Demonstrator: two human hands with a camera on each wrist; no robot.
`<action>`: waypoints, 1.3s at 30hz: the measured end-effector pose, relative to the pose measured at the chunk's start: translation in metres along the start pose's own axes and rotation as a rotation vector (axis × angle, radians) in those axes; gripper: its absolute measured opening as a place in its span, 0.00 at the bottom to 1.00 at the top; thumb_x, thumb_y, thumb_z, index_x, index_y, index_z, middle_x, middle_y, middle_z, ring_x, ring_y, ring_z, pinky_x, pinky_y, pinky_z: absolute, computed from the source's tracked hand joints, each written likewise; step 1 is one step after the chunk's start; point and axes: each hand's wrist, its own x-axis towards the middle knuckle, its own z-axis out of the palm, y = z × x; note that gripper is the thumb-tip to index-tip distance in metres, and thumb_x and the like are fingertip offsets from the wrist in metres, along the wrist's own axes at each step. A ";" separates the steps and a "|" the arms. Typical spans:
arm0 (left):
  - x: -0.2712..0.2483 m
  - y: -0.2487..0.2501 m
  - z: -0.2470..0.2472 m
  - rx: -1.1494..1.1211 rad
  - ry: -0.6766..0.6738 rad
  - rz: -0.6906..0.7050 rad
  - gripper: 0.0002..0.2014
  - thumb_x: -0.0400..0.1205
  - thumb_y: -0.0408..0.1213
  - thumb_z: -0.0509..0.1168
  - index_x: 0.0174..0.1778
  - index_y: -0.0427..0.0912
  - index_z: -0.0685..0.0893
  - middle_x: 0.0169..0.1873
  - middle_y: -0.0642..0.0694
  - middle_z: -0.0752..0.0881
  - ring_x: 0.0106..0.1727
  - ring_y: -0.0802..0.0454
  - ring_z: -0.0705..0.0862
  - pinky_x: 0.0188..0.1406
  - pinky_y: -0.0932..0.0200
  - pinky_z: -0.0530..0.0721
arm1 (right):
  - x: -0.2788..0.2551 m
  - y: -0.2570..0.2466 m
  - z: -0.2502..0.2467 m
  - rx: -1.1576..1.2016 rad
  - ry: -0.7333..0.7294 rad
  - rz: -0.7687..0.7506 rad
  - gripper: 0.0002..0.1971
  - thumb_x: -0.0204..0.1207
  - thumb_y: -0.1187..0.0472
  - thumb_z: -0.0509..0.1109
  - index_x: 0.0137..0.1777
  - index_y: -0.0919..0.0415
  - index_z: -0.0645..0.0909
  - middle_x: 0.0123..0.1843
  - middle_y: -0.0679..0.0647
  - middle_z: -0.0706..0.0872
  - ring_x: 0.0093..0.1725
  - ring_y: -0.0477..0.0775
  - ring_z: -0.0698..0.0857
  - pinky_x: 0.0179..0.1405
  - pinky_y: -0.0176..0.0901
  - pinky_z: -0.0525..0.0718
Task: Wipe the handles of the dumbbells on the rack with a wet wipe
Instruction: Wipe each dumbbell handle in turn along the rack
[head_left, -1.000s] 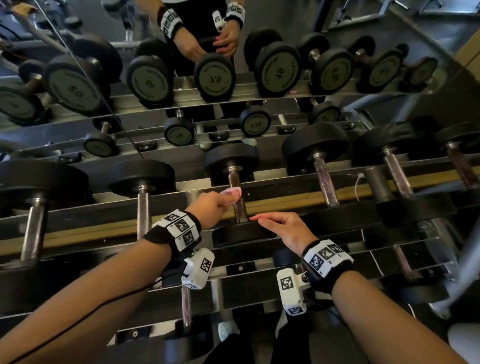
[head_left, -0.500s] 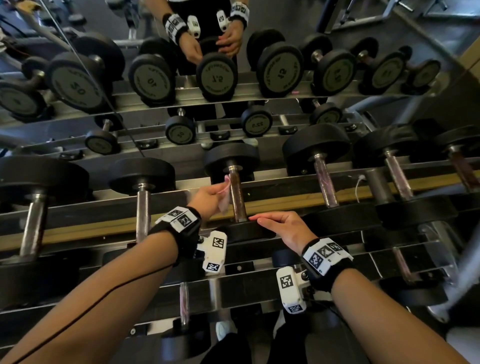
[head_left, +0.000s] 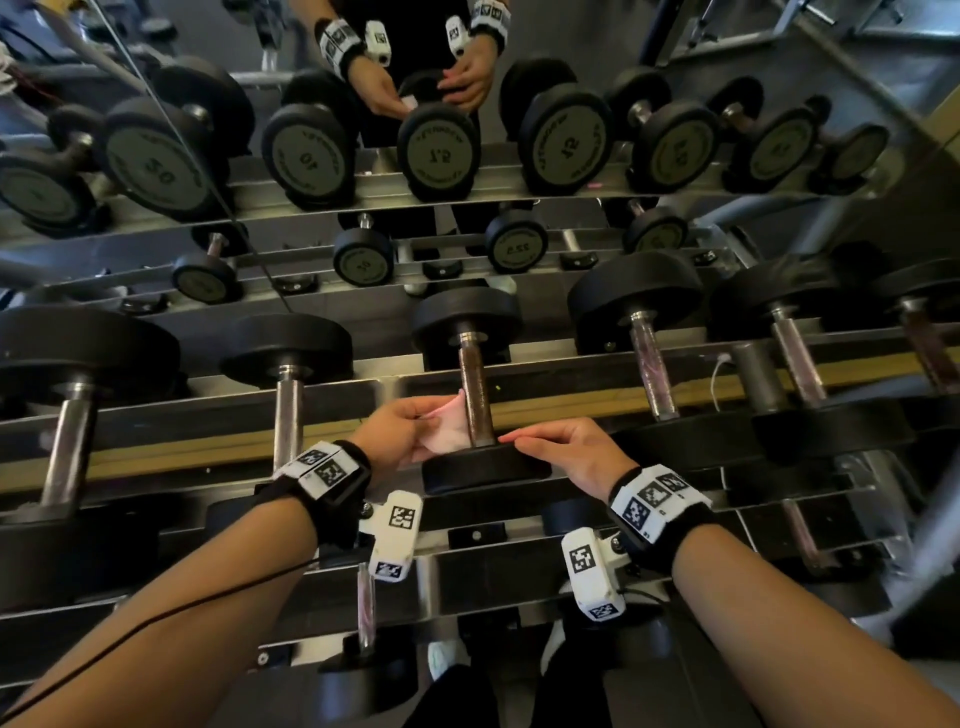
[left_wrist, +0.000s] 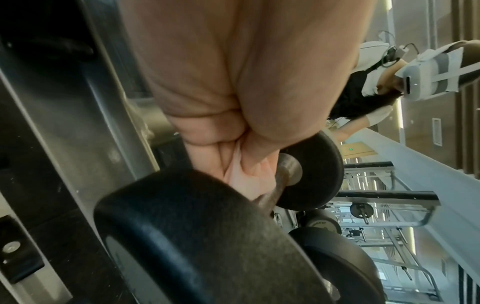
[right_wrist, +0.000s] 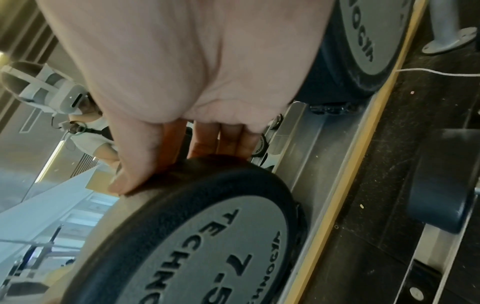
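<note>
The middle dumbbell on the rack's top tier has a brownish metal handle (head_left: 474, 400) and black heads. My left hand (head_left: 415, 423) pinches a pale pink wet wipe (head_left: 447, 428) and holds it against the left side of the handle, low down by the near head (head_left: 485, 467). In the left wrist view the wipe (left_wrist: 240, 181) is bunched in my left hand (left_wrist: 233, 133) beside the handle (left_wrist: 272, 193). My right hand (head_left: 545, 441) rests with straight fingers on top of the near head. In the right wrist view the fingers (right_wrist: 223, 142) lie over that head's (right_wrist: 207, 236) rim.
More dumbbells lie on either side, one handle to the left (head_left: 288, 410) and one to the right (head_left: 652, 374). A mirror (head_left: 857, 67) behind the rack reflects the dumbbells and my hands. A lower tier with a smaller dumbbell (head_left: 366, 603) sits below my wrists.
My left hand came off the top of the handle and moved to its left side, sliding down toward the near head with the wipe. The right hand stayed on the head.
</note>
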 end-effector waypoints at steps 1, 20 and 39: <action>-0.003 0.004 -0.002 -0.014 -0.002 0.002 0.19 0.88 0.24 0.53 0.70 0.42 0.81 0.59 0.39 0.88 0.56 0.46 0.89 0.55 0.53 0.90 | 0.001 -0.004 -0.003 -0.055 -0.022 0.004 0.08 0.79 0.60 0.72 0.54 0.50 0.91 0.54 0.48 0.92 0.58 0.45 0.88 0.64 0.41 0.83; 0.055 0.064 0.157 0.039 -0.036 0.193 0.20 0.88 0.21 0.54 0.75 0.36 0.75 0.54 0.37 0.84 0.53 0.43 0.85 0.50 0.52 0.86 | -0.076 -0.031 -0.157 -0.466 0.420 0.032 0.15 0.73 0.59 0.79 0.59 0.52 0.87 0.61 0.52 0.84 0.63 0.49 0.81 0.69 0.42 0.74; 0.118 0.035 0.223 0.279 0.005 0.239 0.15 0.89 0.34 0.59 0.66 0.55 0.84 0.56 0.51 0.88 0.57 0.53 0.86 0.61 0.55 0.85 | -0.080 0.032 -0.176 -0.283 0.365 0.129 0.14 0.84 0.47 0.64 0.64 0.52 0.76 0.63 0.49 0.74 0.67 0.50 0.70 0.66 0.40 0.64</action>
